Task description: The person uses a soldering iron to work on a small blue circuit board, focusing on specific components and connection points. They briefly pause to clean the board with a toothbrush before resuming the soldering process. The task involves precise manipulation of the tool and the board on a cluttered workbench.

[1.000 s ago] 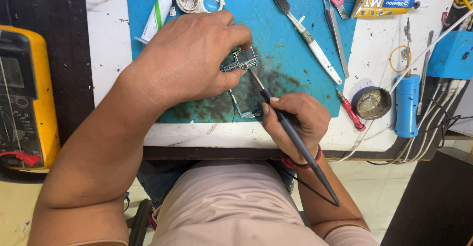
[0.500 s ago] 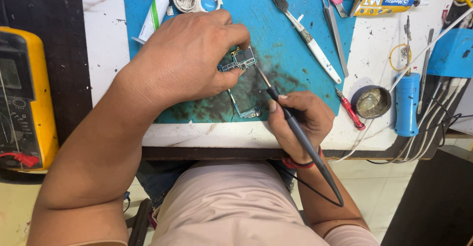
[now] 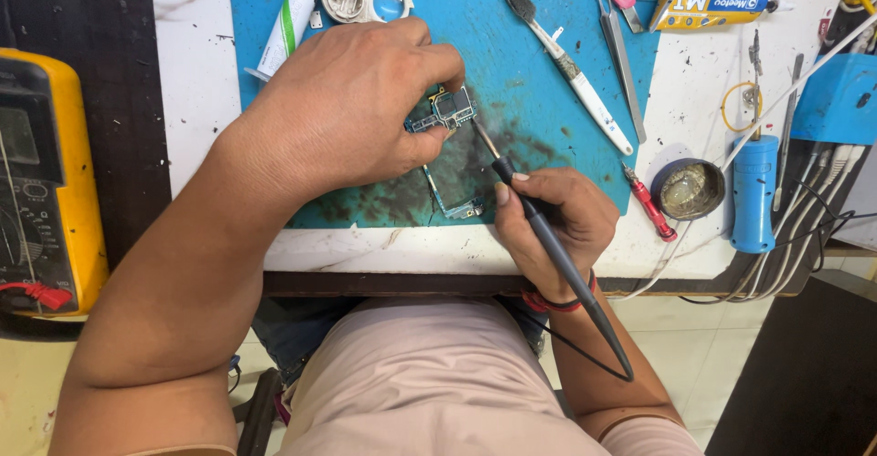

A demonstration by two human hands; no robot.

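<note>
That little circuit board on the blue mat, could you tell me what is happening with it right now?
A person seated at the bench pins the small circuit board against the blue mat with the left hand. The right hand grips a soldering iron like a pen, its tip touching the board's edge. A brush, tweezers and a yellow multimeter lie unused nearby.

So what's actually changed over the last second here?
Very little. The right hand has tilted the soldering iron a touch, its tip staying at the small circuit board. The left hand keeps pinching the board on the blue mat. The tools around lie unmoved.
</note>
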